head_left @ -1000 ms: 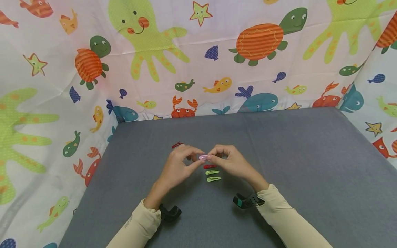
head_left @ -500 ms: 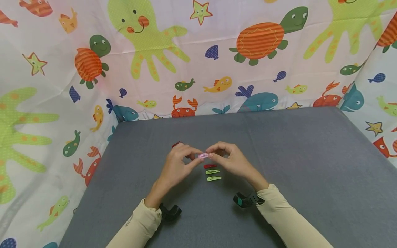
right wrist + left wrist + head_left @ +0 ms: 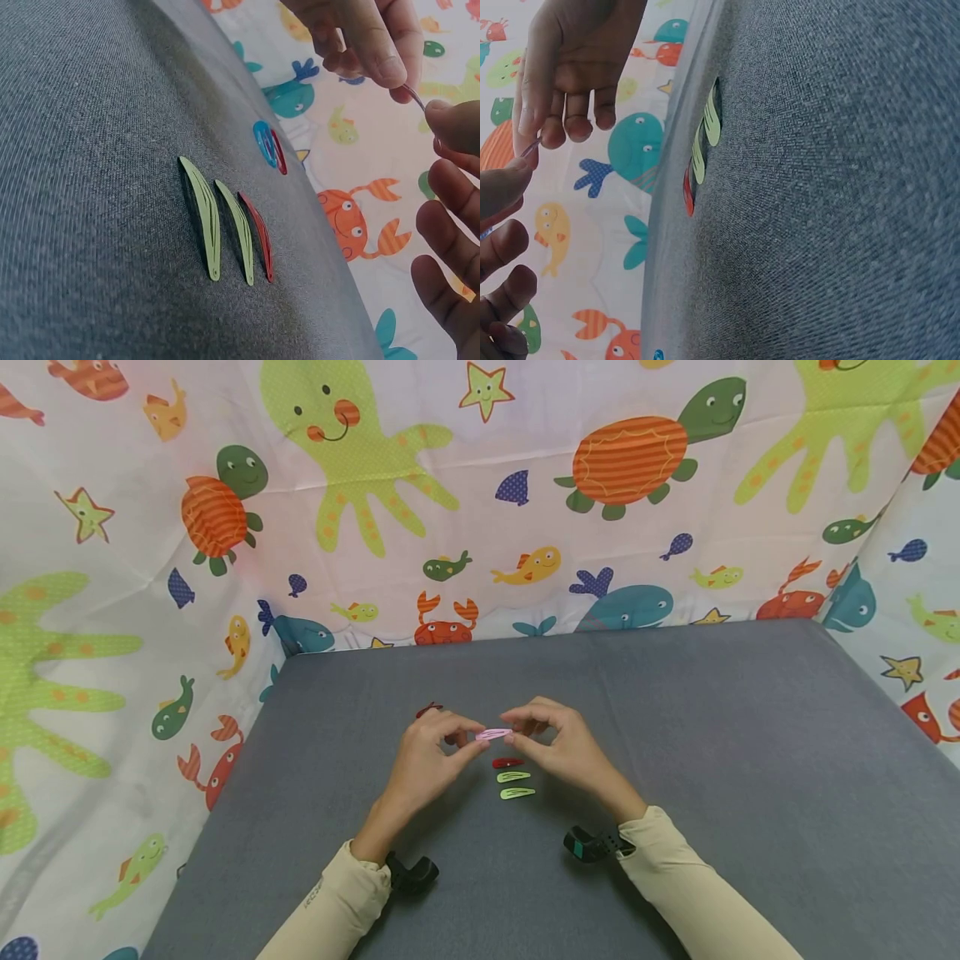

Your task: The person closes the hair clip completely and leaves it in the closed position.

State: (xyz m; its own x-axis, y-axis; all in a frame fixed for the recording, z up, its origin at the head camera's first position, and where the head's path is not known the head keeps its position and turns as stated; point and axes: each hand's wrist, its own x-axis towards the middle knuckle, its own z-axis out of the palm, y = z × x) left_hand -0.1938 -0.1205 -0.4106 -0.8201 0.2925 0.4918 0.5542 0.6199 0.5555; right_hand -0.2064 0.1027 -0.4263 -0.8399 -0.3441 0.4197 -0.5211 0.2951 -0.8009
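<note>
A pink snap hair clip (image 3: 493, 734) is held level above the table between both hands, thin and edge-on in the right wrist view. My left hand (image 3: 429, 762) pinches its left end between thumb and forefinger. At the other end, the thumb and forefinger of my right hand (image 3: 553, 742) hold it. Under the hands lies a column of clips: a red hair clip (image 3: 507, 762), then a green hair clip (image 3: 513, 776) and another green hair clip (image 3: 517, 793) nearest me.
Behind my left hand a second red clip (image 3: 429, 709) is partly hidden; the right wrist view shows a blue clip (image 3: 264, 144) beside it. A grey cloth covers the table (image 3: 712, 777). A sea-animal curtain (image 3: 495, 518) borders the back and sides.
Both hands have risen slightly away from me with the pink clip. More of the clip's length shows between the fingertips now. The clips on the table have stayed put.
</note>
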